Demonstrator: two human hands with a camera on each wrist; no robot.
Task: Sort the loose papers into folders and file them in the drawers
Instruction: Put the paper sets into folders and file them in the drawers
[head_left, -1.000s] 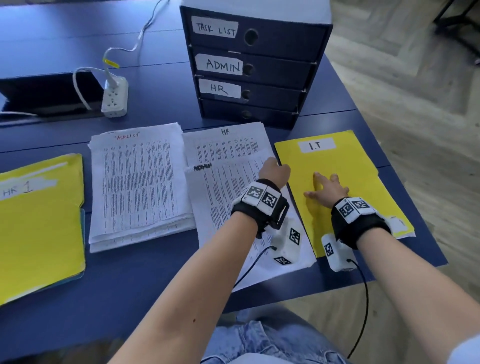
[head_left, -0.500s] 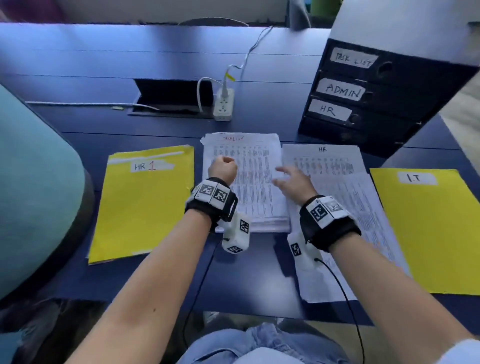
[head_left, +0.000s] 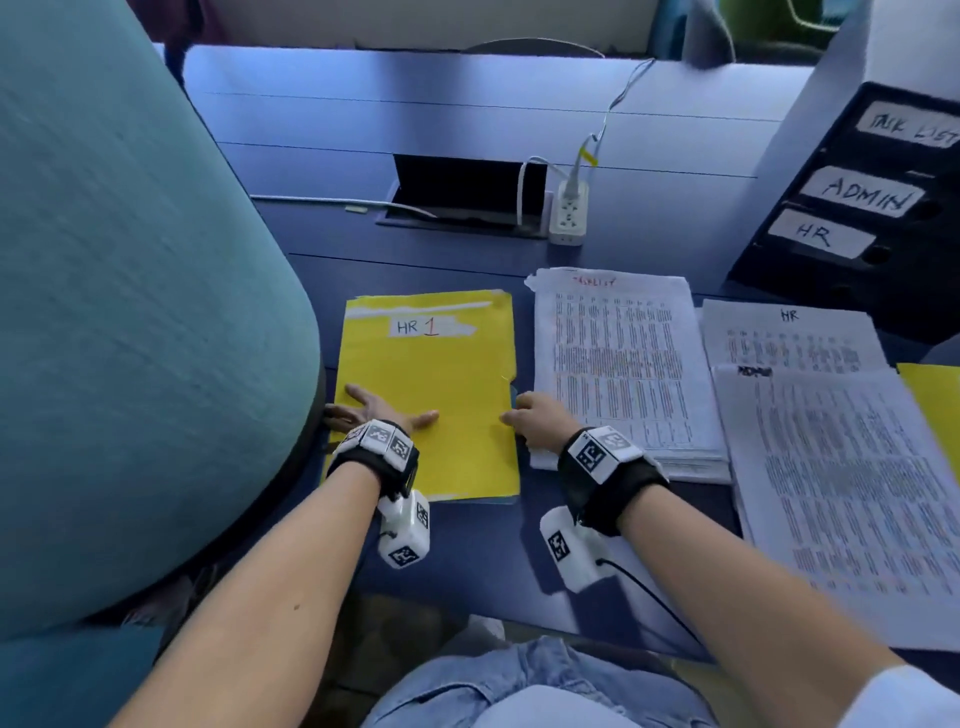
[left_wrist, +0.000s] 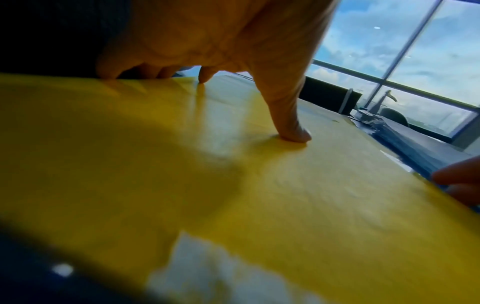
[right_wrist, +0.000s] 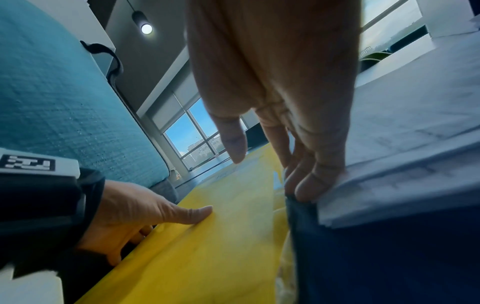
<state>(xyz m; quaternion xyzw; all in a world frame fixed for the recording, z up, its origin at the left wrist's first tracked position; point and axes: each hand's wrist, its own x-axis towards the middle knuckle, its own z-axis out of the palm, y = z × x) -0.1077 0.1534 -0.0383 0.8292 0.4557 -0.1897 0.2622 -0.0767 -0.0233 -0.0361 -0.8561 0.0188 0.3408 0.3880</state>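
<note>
A yellow folder (head_left: 431, 374) labelled "HR 1" lies flat on the blue table (head_left: 467, 130). My left hand (head_left: 376, 413) presses on its near left part with fingers spread; the thumb (left_wrist: 293, 131) pushes on the cover, and the fingers reach the left edge. My right hand (head_left: 532, 418) is at the folder's right edge. Its fingertips (right_wrist: 306, 185) point down into the gap between the folder (right_wrist: 207, 246) and the "TASK LIST" paper stack (head_left: 618, 364), with the thumb hovering over the cover. "HR" papers (head_left: 789, 332) and "ADMIN" papers (head_left: 841, 493) lie further right.
The dark drawer unit (head_left: 857, 208) labelled TASK LIST, ADMIN and HR stands at the back right. A second yellow folder (head_left: 935, 405) shows at the right edge. A teal chair back (head_left: 130, 312) crowds the folder's left side. A power strip (head_left: 569, 213) and cables lie behind.
Both hands moved left, from the paper stacks to the HR 1 folder. The left hand went from a fist to spread fingers. The view swung left too.
</note>
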